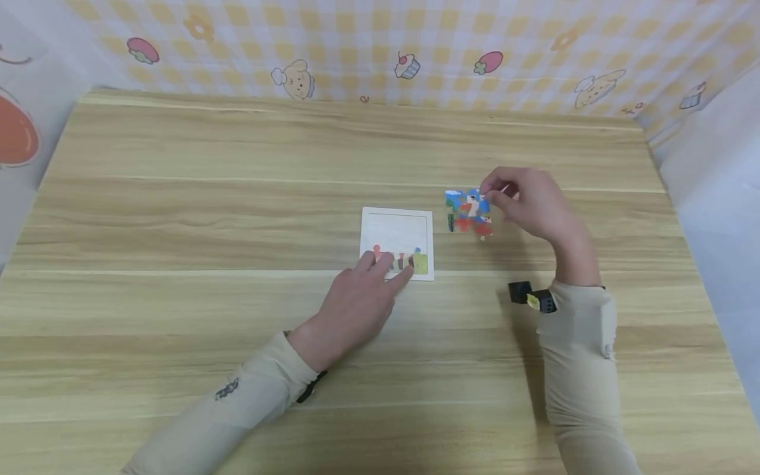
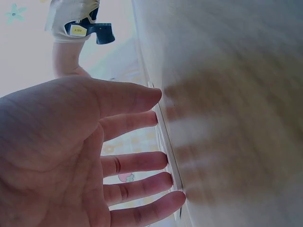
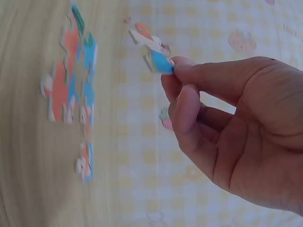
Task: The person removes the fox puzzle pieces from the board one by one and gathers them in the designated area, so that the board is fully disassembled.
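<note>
A square white puzzle tray (image 1: 396, 210) lies mid-table, with a row of coloured pieces (image 1: 420, 264) along its near side. Over that row, my left hand (image 1: 356, 300) rests its fingertips on the tray's near part and hides some of the pieces. In the left wrist view its fingers (image 2: 137, 161) are extended and spread at the tray's edge. My right hand (image 1: 528, 201) pinches a blue, white and orange puzzle piece (image 3: 161, 62) between thumb and fingertips. Beneath and left of it, several loose puzzle pieces (image 1: 462, 223) lie close together on the table.
The wood-grain table (image 1: 196, 224) stretches out around the tray. A yellow checked cloth (image 1: 350, 59) with cartoon prints hangs along the back edge. Black wrist cameras are strapped at both sleeves; the right one (image 1: 520, 292) juts out over the table.
</note>
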Available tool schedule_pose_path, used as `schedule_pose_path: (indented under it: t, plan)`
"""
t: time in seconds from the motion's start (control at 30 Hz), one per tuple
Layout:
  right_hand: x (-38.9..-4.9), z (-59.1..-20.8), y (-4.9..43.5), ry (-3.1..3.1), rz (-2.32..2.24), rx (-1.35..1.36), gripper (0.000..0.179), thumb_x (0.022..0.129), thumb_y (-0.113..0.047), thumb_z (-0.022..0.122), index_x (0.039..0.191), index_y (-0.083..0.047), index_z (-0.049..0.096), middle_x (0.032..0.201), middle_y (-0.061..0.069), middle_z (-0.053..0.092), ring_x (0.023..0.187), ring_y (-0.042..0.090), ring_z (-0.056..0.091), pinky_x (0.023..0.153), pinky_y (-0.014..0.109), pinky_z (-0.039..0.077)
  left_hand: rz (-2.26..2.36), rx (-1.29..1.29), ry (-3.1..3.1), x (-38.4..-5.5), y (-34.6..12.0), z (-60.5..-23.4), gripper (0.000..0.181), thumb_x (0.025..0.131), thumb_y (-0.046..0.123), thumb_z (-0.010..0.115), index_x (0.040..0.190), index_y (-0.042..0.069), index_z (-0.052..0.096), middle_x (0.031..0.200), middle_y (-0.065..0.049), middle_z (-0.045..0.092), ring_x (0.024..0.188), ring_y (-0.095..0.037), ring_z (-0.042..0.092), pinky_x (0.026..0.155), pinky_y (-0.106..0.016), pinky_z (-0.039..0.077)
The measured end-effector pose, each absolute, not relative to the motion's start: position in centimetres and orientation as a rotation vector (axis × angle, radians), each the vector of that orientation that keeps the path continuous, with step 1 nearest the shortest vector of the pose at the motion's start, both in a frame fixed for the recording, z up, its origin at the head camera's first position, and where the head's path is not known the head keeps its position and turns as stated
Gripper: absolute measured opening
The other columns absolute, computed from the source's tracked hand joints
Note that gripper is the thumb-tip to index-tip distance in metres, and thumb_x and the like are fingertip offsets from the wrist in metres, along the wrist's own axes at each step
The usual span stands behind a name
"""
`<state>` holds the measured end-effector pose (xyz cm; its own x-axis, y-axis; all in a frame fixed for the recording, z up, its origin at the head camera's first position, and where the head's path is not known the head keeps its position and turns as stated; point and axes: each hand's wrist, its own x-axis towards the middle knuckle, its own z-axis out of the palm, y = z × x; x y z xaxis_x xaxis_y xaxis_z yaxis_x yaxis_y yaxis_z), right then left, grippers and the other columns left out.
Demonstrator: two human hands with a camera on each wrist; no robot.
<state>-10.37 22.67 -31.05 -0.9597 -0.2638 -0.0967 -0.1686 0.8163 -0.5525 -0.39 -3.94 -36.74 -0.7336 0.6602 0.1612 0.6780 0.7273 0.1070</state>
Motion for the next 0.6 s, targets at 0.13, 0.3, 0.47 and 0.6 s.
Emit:
schedule_pose_path:
  t: [0.13, 0.3, 0.47, 0.6]
  plan:
    - [-10.4, -30.8, 23.8, 2.831, -0.811, -0.309, 0.011, 0.091, -0.003, 0.054, 0.093, -0.003, 0.064, 0.091, 0.013, 0.063, 0.074, 0.024, 0.056, 0.055, 0.023, 0.047, -0.25, -1.098, -2.814, -0.4, -4.0, -36.8, 0.041, 0.079, 0.011, 0.063, 0.119, 0.016, 0.063, 0.097, -0.009, 0.054, 0.074, -0.022, 0.045, 0.037, -0.021, 0.025]
    - [-10.4, -30.8, 25.3, 2.786, -0.77, -0.265, 0.011, 0.092, -0.006, 0.053, 0.094, -0.002, 0.063, 0.09, 0.015, 0.062, 0.066, 0.023, 0.055, 0.055, 0.027, 0.044, -0.249, -1.095, -2.828, -0.4, -4.0, -36.7, 0.041, 0.08, 0.01, 0.061, 0.12, 0.016, 0.062, 0.098, -0.008, 0.054, 0.076, -0.022, 0.046, 0.037, -0.021, 0.026]
    - [-10.5, -30.9, 26.6, 2.715, -0.738, -0.198, 0.013, 0.093, -0.01, 0.053, 0.098, -0.001, 0.06, 0.093, 0.017, 0.06, 0.066, 0.024, 0.054, 0.056, 0.029, 0.046, -0.244, -1.096, -2.832, -0.4, -4.0, -36.6, 0.042, 0.08, 0.01, 0.06, 0.121, 0.016, 0.062, 0.1, -0.008, 0.055, 0.077, -0.022, 0.045, 0.038, -0.021, 0.026]
    - [-10.5, -31.0, 27.2, 2.659, -0.723, -0.146, 0.015, 0.093, -0.012, 0.052, 0.102, 0.0, 0.058, 0.096, 0.018, 0.057, 0.072, 0.025, 0.053, 0.059, 0.031, 0.047, -0.246, -1.096, -2.821, -0.4, -4.0, -36.7, 0.041, 0.08, 0.011, 0.06, 0.121, 0.016, 0.062, 0.099, -0.009, 0.054, 0.077, -0.023, 0.046, 0.038, -0.021, 0.026]
